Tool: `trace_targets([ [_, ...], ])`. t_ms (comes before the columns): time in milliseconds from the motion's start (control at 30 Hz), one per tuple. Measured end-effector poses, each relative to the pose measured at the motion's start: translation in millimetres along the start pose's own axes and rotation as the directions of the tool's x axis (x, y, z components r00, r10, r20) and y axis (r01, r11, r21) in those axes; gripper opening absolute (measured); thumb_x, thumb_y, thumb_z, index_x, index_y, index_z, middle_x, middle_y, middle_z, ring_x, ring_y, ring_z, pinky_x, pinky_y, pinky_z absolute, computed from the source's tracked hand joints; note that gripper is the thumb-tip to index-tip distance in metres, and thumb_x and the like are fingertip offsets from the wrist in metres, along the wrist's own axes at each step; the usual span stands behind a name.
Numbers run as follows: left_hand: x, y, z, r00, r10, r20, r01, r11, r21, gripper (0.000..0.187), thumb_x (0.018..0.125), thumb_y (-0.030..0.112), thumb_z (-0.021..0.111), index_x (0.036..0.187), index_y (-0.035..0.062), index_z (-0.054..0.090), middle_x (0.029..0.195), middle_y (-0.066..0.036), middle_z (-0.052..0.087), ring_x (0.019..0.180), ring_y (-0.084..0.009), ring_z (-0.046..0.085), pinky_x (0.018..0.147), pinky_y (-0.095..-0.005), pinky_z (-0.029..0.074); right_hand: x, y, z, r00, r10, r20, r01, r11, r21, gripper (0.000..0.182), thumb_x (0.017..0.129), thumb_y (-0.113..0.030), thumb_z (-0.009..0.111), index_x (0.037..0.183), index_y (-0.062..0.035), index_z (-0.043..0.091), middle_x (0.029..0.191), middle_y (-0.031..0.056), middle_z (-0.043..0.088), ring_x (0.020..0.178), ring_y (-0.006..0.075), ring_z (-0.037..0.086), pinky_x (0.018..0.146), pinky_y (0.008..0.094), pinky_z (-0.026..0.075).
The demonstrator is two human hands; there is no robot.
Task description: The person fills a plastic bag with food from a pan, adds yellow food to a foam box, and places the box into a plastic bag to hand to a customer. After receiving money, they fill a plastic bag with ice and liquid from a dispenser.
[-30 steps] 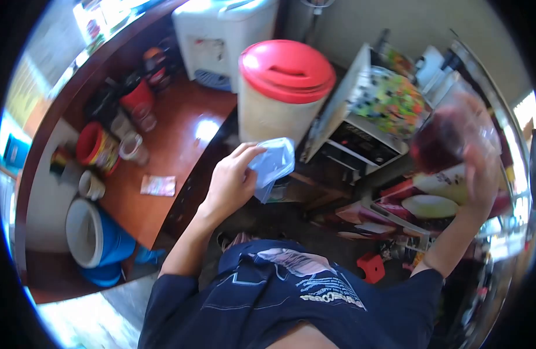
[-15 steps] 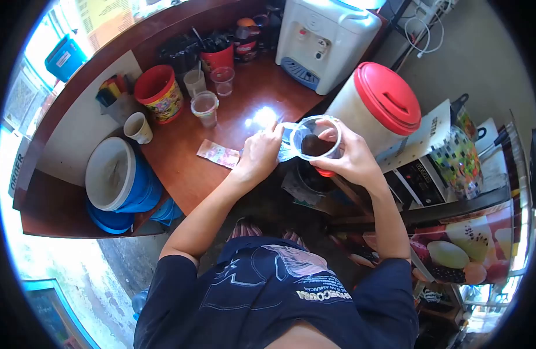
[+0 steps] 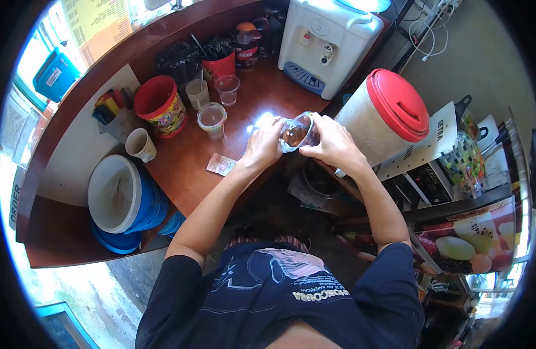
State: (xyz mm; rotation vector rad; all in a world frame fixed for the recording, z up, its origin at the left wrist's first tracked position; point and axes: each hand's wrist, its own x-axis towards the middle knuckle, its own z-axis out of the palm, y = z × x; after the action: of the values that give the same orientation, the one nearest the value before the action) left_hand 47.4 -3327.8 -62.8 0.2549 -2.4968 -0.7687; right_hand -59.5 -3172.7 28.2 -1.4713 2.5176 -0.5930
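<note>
Both my hands meet over the edge of the brown wooden counter (image 3: 180, 168). My right hand (image 3: 331, 142) grips a clear plastic cup (image 3: 295, 134) with dark liquid in it, tilted on its side. My left hand (image 3: 263, 143) holds the cup's other side, with a thin clear plastic bag pinched around it; I cannot tell how far the bag covers the cup. A small printed packet (image 3: 221, 164) lies on the counter just left of my left wrist.
On the counter stand a white water dispenser (image 3: 326, 38), a red tub (image 3: 159, 104), several plastic cups (image 3: 212, 118) and a paper cup (image 3: 141, 143). A red-lidded drum (image 3: 390, 113) stands right of my hands. A blue bucket with a white lid (image 3: 119, 195) sits lower left.
The cup came from high at my right down to my left hand and is now tilted sideways. Both hands moved slightly up toward the counter. The view swung left.
</note>
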Motion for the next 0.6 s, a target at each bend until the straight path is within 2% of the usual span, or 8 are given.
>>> trace_targets([
  [133,7,-3,-3,0.996,-0.056,0.064,0.061,0.996,-0.065,0.044,0.073,-0.003,0.057,0.117,-0.0016,0.056,0.123,-0.019,0.056,0.11,-0.0388,0.055,0.092,-0.0425,0.046,11,-4,2,0.999,0.045,0.02,-0.042,0.993,-0.111,0.062,0.067,-0.026,0.077,0.118,-0.0052,0.05,0.098,0.0173,0.057,0.1,0.0354,0.056,0.086,0.0438,0.046],
  [333,22,-4,-7,0.98,-0.14,0.14,0.158,0.979,-0.13,0.045,0.072,-0.003,0.055,0.117,-0.0042,0.057,0.123,-0.023,0.056,0.111,-0.0389,0.055,0.097,-0.0404,0.044,25,-10,2,0.996,0.093,0.017,-0.087,0.975,-0.206,0.066,0.066,-0.024,0.078,0.121,-0.0059,0.047,0.105,0.0185,0.055,0.103,0.0363,0.056,0.089,0.0443,0.046],
  [533,28,-16,-5,0.96,-0.22,0.173,0.261,0.929,-0.264,0.047,0.071,-0.003,0.054,0.118,-0.0048,0.058,0.122,-0.023,0.057,0.114,-0.036,0.056,0.1,-0.0377,0.042,37,-13,4,0.999,0.042,0.01,-0.037,0.955,-0.293,0.066,0.066,-0.021,0.078,0.122,-0.008,0.046,0.107,0.0167,0.053,0.106,0.0342,0.053,0.091,0.0447,0.045],
  [600,31,-23,-3,0.953,-0.235,0.189,0.285,0.909,-0.304,0.046,0.074,-0.003,0.055,0.12,-0.0046,0.057,0.121,-0.022,0.059,0.113,-0.0319,0.058,0.098,-0.0369,0.043,42,-14,4,1.0,0.025,0.014,-0.02,0.948,-0.318,0.067,0.065,-0.02,0.078,0.123,-0.0087,0.046,0.107,0.0162,0.052,0.105,0.0337,0.053,0.091,0.0439,0.045],
])
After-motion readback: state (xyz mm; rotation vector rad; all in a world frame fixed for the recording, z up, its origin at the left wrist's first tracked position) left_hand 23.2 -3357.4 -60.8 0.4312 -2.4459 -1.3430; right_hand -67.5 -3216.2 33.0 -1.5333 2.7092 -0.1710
